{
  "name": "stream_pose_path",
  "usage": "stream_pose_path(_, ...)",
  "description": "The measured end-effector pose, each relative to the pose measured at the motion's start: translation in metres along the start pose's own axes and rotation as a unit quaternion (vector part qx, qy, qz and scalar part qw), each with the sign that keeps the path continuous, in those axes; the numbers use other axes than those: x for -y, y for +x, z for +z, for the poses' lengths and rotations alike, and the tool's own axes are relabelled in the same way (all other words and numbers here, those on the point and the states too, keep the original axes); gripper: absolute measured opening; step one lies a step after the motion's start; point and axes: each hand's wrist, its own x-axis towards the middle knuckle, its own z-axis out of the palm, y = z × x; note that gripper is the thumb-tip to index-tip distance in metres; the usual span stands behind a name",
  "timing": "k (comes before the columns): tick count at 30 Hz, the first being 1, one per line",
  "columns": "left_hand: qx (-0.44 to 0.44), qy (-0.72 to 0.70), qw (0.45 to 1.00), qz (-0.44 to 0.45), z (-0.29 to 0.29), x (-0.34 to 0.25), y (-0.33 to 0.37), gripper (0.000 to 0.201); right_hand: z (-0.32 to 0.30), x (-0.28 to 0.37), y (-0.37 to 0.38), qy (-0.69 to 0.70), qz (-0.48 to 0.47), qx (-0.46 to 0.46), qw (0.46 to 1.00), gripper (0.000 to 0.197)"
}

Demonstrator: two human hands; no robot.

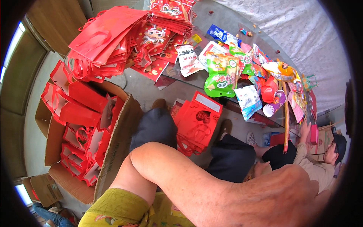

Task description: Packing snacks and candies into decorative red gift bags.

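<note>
My left arm comes out of a yellow-green sleeve (117,208) and crosses the lower part of the view to the right. The back of my left hand (280,191) is turned up close below the head camera. Its fingers are hidden, so I cannot see whether it holds anything. I cannot make out my right hand. Red paper gift bags (198,123) with rope handles stand between my dark-trousered knees, beyond the left forearm. Above them, snack packets lie heaped on the glass table, among them a green bag (222,75) and a blue-white packet (248,101).
An open cardboard box (117,142) at the left holds several red gift bags (85,100). Flat red bags (107,34) are stacked on the table's far left. A stick (286,121) juts over the table edge. A person in a cap (321,162) sits at the right.
</note>
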Motion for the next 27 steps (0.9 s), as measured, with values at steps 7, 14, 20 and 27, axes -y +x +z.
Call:
stream_pose_path(7,0.020,0.039,0.999,0.015,-0.002,-0.004,0.001,0.016,-0.004,-0.009,0.004,-0.052,-0.005,0.025,0.998,0.092)
stream_pose_path(14,0.223,-0.123,0.966,-0.046,-0.013,0.002,0.009,0.015,-0.025,0.030,-0.018,-0.011,-0.037,-0.001,0.999,0.090)
stream_pose_path(20,0.392,-0.150,0.905,-0.072,0.002,0.003,-0.007,0.014,-0.041,0.068,-0.029,-0.012,0.040,0.041,0.998,0.089)
stream_pose_path(27,0.350,-0.036,0.936,-0.015,0.002,0.014,-0.041,0.013,-0.029,0.055,-0.028,0.023,0.010,0.014,1.000,0.089)
